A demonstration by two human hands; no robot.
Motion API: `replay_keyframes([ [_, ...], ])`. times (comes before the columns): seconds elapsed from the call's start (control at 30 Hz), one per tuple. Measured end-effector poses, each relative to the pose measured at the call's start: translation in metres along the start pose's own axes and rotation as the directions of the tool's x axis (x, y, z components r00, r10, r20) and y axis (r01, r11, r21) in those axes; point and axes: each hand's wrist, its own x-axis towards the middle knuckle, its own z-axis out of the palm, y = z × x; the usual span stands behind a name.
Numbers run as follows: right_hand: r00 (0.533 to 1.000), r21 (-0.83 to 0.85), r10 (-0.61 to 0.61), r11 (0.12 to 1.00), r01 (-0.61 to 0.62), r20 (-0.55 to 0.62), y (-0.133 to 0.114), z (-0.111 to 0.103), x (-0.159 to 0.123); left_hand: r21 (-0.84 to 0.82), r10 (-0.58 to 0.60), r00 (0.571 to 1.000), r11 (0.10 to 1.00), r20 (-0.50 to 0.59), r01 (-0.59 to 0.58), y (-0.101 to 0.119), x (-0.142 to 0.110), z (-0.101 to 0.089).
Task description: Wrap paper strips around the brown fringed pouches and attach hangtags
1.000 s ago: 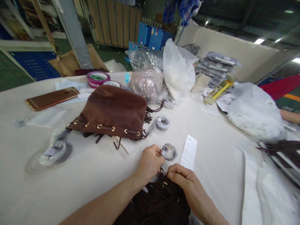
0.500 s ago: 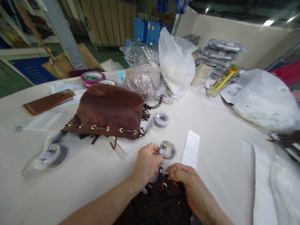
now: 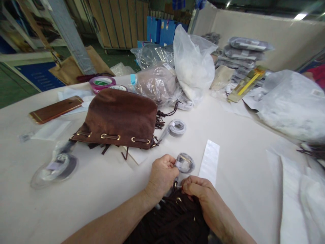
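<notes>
Little has shifted but the view. Left hand (image 3: 163, 174) pinches a coil (image 3: 189, 167), right hand (image 3: 199, 189) a string (image 3: 179, 186) (by the dark bag (image 3: 172, 222)).

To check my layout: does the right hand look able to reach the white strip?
Probably yes: the right hand is near the white strip, nothing visible between, though its fingers are at the dark bag.

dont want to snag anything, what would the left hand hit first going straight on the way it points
Most likely the coiled strap, by the left hand; they may already touch.
</notes>
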Motion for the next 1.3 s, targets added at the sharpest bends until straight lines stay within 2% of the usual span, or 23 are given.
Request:
replay_keyframes([
  [0.3,0.998,-0.096,0.061,0.994,-0.059,0.015,-0.002,0.001,0.002,0.049,0.023,0.999,0.999,0.027,-0.024,-0.002,0.001,0.000],
  [0.4,0.999,-0.178,0.034,0.984,-0.031,0.012,0.001,-0.001,0.004,0.091,0.031,0.999,0.995,0.031,-0.033,-0.003,0.001,0.000],
  [0.7,0.999,-0.405,-0.042,0.914,0.029,-0.025,0.002,0.000,0.002,0.258,0.053,0.994,0.963,0.099,-0.078,0.004,0.006,-0.005],
  [1.07,0.994,-0.578,-0.028,0.815,-0.040,-0.108,-0.007,-0.001,0.001,0.318,0.068,0.993,0.943,0.092,-0.094,0.005,0.004,-0.005],
  [1.2,0.993,-0.593,-0.009,0.803,-0.065,-0.120,-0.004,-0.003,0.002,0.349,0.061,0.990,0.931,0.131,-0.104,0.004,0.007,-0.006],
  [1.3,0.990,-0.579,-0.008,0.812,-0.075,-0.141,-0.004,-0.001,0.000,0.397,0.074,0.976,0.905,0.206,-0.152,0.008,0.008,-0.009],
])
